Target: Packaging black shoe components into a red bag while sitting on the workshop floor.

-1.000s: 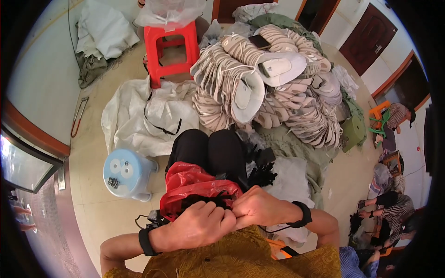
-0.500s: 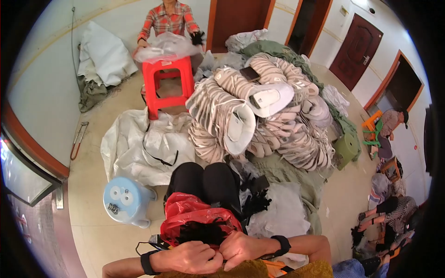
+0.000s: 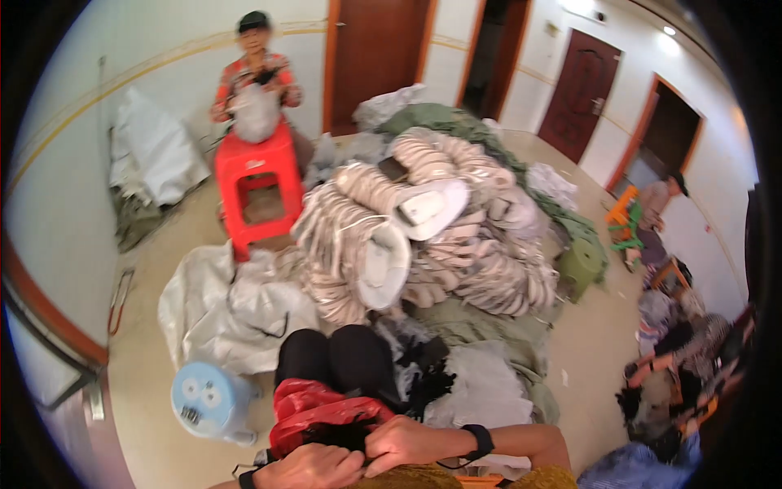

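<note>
My left hand [image 3: 314,468] and my right hand [image 3: 410,441] meet in front of me, fingers curled and pressed together. What they pinch is too small or hidden to make out. Just beyond them, a red plastic bag [image 3: 314,410] lies on my lap with its mouth toward me. Dark black pieces [image 3: 340,436] show inside it. More black pieces [image 3: 430,376] lie on crumpled clear plastic to the right of my knees.
Ahead rises a large heap of bundled beige shoe uppers [image 3: 334,244]. A blue stool [image 3: 208,395] with small metal parts on it stands left, near a white woven sack [image 3: 236,297]. Behind a red stool [image 3: 257,175] sits a person handling a clear bag; other people sit at right.
The view has tilted up, so everything sits lower in it. My hands stay together by the red bag. The person opposite has raised both hands and the clear bag now stands more upright.
</note>
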